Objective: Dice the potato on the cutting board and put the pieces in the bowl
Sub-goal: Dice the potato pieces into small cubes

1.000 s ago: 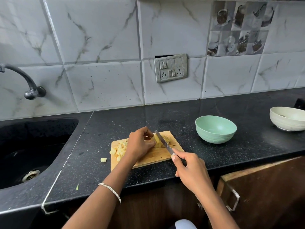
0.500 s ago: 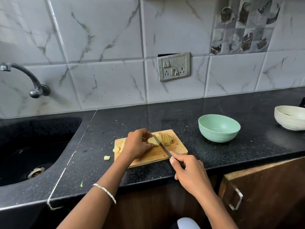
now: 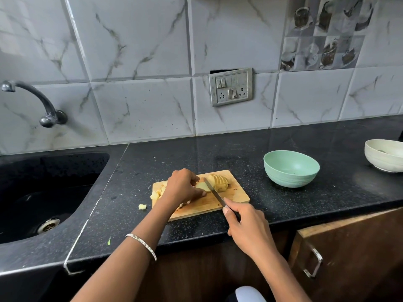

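**Dicing in progress, head view.** We see a black countertop [image 3: 305, 201] bearing a wooden cutting board [image 3: 202, 205] near its front edge. A green bowl [image 3: 290, 177] stands apart to the board's right, and nothing shows inside it. The left hand [image 3: 181, 186] curls over the board's middle, fingertips pinning the pale cut end of the potato [image 3: 218, 182]. The right hand [image 3: 248, 225] is clenched round the handle of a knife [image 3: 214, 192]. The blade runs diagonally away from that hand toward the far left. Its edge meets the potato between the pinned end and the fanned slices to its right. Diced pieces [image 3: 156, 194] lie heaped at the board's left end, partly hidden by the left hand. One stray cube [image 3: 142, 206] rests on the countertop just beside the board. We judge that no transfer has begun. The dice lie at the end farthest from the bowl, which is nearer the right hand.
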A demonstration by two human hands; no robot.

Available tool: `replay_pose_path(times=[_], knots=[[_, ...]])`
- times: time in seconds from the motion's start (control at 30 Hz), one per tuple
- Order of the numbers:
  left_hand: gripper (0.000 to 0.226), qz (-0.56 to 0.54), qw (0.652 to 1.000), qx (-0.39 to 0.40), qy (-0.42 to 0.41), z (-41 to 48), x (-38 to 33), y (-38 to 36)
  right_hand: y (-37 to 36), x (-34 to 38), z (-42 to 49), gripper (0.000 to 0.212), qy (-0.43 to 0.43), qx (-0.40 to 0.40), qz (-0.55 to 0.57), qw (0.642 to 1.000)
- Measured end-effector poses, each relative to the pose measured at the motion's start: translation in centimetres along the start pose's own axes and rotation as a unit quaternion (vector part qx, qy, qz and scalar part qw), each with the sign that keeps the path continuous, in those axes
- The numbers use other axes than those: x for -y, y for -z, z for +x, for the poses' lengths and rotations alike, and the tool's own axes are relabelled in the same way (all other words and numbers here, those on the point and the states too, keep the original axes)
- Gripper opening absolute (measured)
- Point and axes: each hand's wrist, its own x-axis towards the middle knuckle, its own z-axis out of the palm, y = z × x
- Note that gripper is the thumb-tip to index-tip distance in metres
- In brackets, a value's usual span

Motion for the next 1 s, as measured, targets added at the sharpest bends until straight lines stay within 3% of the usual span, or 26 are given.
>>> replay_pose_path(times=[0.2, 0.83, 1.0], knots=[[0.054, -0.005, 1.000, 0.025, 0.015, 0.5, -0.3, 0.3, -0.3, 0.2, 0.2, 0.043, -0.002, 0.000, -0.002, 1.000], [0.047, -0.007, 0.999, -0.003, 0.031, 0.3, -0.6, 0.1, 0.2, 2.5, 0.1, 0.042, 0.003, 0.013, -0.053, 0.998], [0.046, -0.014, 0.999, -0.002, 0.033, 0.6, -0.2, 0.0, -0.8, 3.7, 1.5, 0.033, -0.007, 0.031, -0.086, 0.996]])
